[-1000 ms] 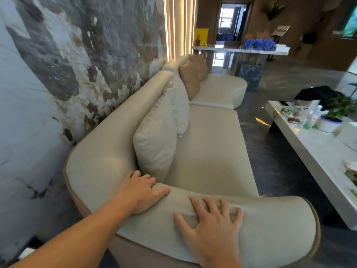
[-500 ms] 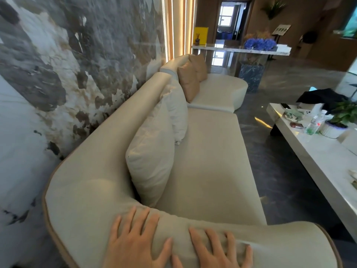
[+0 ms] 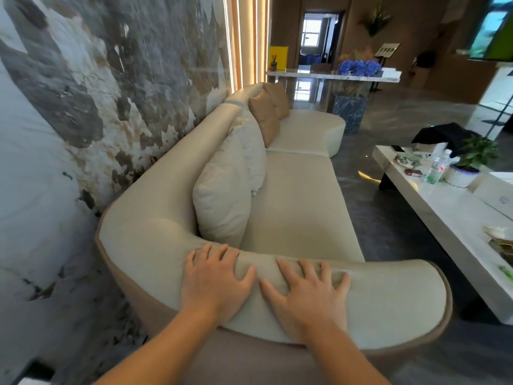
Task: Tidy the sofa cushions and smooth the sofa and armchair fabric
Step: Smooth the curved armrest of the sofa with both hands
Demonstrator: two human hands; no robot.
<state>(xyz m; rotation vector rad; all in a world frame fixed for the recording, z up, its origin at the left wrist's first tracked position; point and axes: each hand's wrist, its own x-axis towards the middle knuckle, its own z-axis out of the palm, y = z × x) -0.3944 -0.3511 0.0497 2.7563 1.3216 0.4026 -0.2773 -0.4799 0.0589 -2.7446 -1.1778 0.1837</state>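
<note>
A long cream sofa runs away from me along the marble wall. My left hand and my right hand lie flat, fingers spread, side by side on its near curved armrest. A cream cushion stands upright against the backrest just beyond my left hand, a second cream cushion behind it. Two tan cushions lean at the far end by the rounded seat section.
A marble wall borders the sofa's left. To the right, across a strip of dark floor, stands a long white table with a bottle, a potted plant and small items. A counter with blue flowers is behind.
The view pulled back and up, so my forearms show again. Both hands remain flat on the armrest, the left one now close beside the right.
</note>
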